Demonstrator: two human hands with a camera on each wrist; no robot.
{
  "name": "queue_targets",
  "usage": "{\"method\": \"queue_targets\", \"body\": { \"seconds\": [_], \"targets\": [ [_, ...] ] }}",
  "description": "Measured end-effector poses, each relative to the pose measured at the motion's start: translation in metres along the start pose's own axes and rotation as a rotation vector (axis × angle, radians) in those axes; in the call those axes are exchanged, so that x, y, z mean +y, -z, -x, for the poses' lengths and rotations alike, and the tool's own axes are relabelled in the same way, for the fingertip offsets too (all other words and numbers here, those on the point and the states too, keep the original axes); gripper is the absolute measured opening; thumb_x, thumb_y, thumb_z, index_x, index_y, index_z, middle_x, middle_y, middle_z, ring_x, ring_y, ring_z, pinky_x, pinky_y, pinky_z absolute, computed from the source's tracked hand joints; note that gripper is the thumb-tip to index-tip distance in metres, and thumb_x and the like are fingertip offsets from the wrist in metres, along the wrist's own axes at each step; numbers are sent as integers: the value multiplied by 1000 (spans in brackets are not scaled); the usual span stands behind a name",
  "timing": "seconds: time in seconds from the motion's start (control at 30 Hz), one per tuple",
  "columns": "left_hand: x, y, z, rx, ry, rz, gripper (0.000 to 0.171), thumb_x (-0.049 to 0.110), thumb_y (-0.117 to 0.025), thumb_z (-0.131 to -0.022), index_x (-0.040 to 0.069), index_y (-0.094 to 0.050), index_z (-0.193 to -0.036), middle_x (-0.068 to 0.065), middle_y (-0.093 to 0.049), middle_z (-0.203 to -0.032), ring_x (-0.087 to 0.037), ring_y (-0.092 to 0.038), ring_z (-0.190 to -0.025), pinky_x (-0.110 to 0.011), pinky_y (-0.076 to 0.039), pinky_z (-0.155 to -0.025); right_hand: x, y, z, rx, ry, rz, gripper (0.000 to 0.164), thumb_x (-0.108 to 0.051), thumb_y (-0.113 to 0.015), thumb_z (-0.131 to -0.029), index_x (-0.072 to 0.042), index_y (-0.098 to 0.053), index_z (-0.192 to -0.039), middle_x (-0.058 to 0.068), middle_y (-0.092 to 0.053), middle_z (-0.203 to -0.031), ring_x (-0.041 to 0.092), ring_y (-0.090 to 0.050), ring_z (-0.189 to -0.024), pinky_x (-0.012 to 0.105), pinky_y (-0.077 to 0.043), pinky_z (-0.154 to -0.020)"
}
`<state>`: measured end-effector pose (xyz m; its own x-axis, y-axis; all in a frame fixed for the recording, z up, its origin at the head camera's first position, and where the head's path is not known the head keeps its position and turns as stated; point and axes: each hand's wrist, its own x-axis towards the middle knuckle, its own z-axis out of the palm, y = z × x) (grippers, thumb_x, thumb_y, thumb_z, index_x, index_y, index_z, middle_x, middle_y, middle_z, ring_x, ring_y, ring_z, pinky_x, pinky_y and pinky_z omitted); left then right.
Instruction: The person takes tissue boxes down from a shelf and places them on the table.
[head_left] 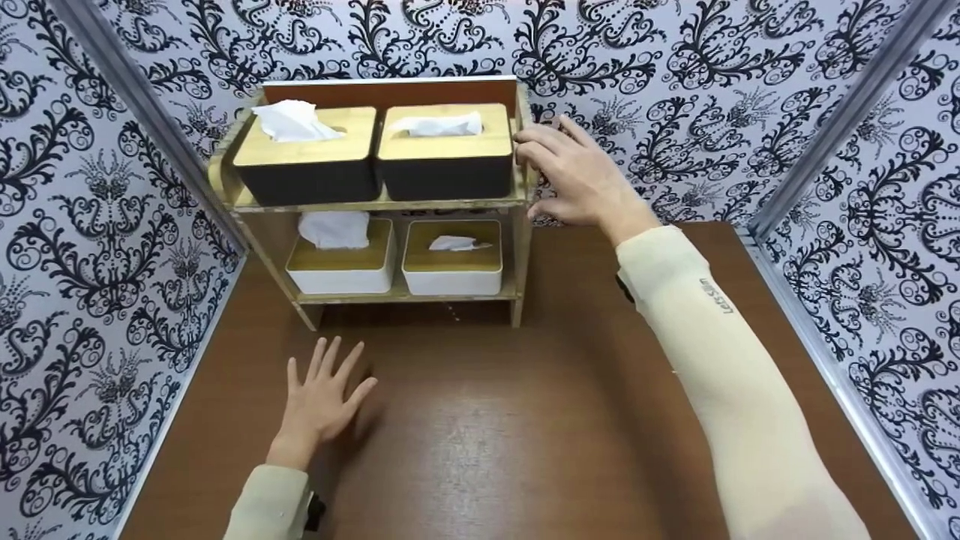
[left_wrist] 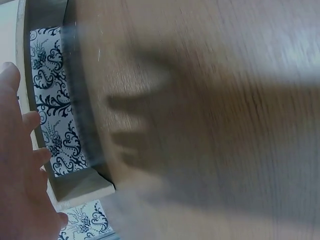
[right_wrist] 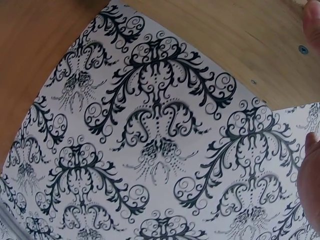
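Observation:
A small two-tier wooden shelf (head_left: 420,298) stands at the back wall. On its upper tier are two black tissue boxes with wooden lids, a left one (head_left: 311,182) and a right one (head_left: 446,178). Two white ones, a left box (head_left: 341,280) and a right box (head_left: 452,281), sit below. White tissue pokes out of every lid. My right hand (head_left: 577,176) is at the shelf's right side, fingertips right at the upper edge of the side panel (right_wrist: 225,40), thumb apart from the fingers. Fingers spread, my left hand (head_left: 319,409) hovers over the table before the shelf.
The brown tabletop (head_left: 480,420) extends in front of the shelf and to its right. Black-and-white patterned walls (head_left: 712,82) enclose it at the back and both sides, with a metal post (head_left: 847,120) in the right corner.

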<state>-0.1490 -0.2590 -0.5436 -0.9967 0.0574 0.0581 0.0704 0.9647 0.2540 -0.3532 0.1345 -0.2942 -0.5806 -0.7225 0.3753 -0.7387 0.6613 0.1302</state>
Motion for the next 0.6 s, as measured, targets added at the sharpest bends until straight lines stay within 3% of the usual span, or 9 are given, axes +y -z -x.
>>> {"method": "queue_targets", "body": {
  "seconds": [0.27,0.6],
  "targets": [
    [2,1,-6,8,-8,-3,69,66,-36,-96,28,-30,-154,-13,-21,-162,-35,-9,-152,-70,2,-116,15,3,16,-4,-22,-10,88,-44,-85,-68,-8,-44,-137,10,-36,-156,28,-29,-148,48,-7,-126],
    [6,0,-7,1,-23,-2,68,64,-37,-96,28,-31,-153,-13,-23,-162,-35,-9,-152,-70,3,-116,31,-3,36,25,-157,30,96,-63,-71,-74,-5,-37,-143,11,-32,-158,28,-27,-148,45,-4,-127]
  ]
}}
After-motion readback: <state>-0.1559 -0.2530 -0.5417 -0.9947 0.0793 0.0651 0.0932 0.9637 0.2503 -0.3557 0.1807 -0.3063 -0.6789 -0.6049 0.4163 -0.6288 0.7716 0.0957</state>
